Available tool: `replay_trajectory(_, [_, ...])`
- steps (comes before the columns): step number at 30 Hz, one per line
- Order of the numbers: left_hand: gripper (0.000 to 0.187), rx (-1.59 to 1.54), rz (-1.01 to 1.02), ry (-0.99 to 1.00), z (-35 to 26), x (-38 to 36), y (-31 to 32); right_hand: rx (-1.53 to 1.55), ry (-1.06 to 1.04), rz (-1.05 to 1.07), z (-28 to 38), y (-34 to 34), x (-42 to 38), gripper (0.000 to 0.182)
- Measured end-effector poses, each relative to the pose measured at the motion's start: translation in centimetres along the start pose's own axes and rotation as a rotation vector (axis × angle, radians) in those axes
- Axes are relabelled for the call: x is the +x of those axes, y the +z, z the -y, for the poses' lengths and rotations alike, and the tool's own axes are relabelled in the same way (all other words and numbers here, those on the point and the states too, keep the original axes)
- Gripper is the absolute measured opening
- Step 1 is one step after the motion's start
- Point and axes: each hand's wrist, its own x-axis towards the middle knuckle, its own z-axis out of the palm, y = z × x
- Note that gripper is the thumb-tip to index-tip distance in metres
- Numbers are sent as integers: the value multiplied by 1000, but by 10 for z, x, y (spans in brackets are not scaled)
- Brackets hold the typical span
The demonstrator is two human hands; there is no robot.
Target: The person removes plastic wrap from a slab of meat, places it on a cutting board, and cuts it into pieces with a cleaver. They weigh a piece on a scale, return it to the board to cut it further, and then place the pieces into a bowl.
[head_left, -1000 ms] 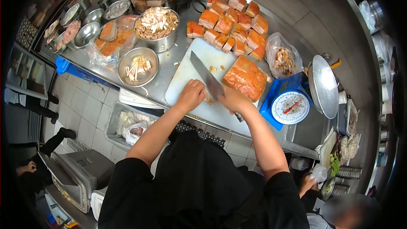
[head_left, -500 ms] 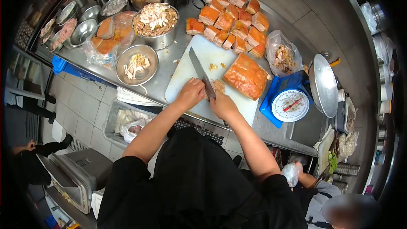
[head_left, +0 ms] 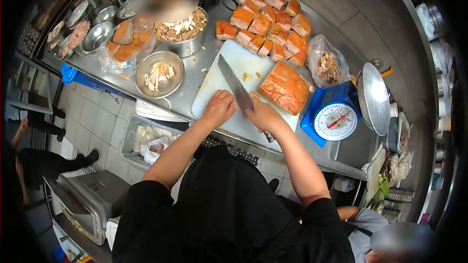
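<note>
My right hand (head_left: 264, 116) grips a long knife (head_left: 233, 82), its handle showing below the fist. The blade slants up and to the left over the white cutting board (head_left: 209, 87). Close to the blade's left side, my left hand (head_left: 219, 108) rests on the board with fingers curled; what they may hold is hidden. A small piece of meat (head_left: 254, 96) shows partly beside the right hand. To the right on the board lies a large slab of roast pork (head_left: 283, 87) with orange-brown skin. Small scraps (head_left: 247, 76) lie near the slab.
Behind the board sit several roast pork chunks (head_left: 261, 23). A blue scale (head_left: 335, 121) and a bag of meat scraps (head_left: 326, 65) stand right. Left are a bowl of strips (head_left: 160, 74), a full pot (head_left: 183, 44) and bagged pork (head_left: 125, 41). Co-workers appear at both sides.
My right hand and the knife have shifted slightly right, and more of the handle shows. A person at left has stepped inward. The plastic bag by the person at lower right is out of sight.
</note>
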Motion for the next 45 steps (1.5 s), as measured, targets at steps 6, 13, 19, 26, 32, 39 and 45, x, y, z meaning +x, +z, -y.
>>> replay_trajectory(6, [14, 5, 13, -30, 3, -3, 2, 162, -69, -211, -16, 40, 18, 35])
replay_trajectory(13, [30, 139, 94, -32, -17, -2, 10, 396, 1, -363, -34, -18, -33, 32])
replay_trajectory(19, [49, 360, 194, 139, -30, 26, 61, 439, 45, -497, -46, -40, -70, 24])
replay_trajectory(26, [36, 366, 210, 112, -25, 29, 62, 442, 96, -350, -76, -17, -95, 23])
replay_trajectory(32, [23, 440, 208, 85, -18, 23, 30, 160, 120, -329, -103, 16, -101, 27])
replay_trajectory(39, [25, 269, 131, -5, -9, 9, 12, -147, 72, -409, -90, 26, -115, 24])
replay_trajectory(45, [31, 227, 22, -180, -3, 4, 14, -279, 81, -300, -107, 26, -130, 24])
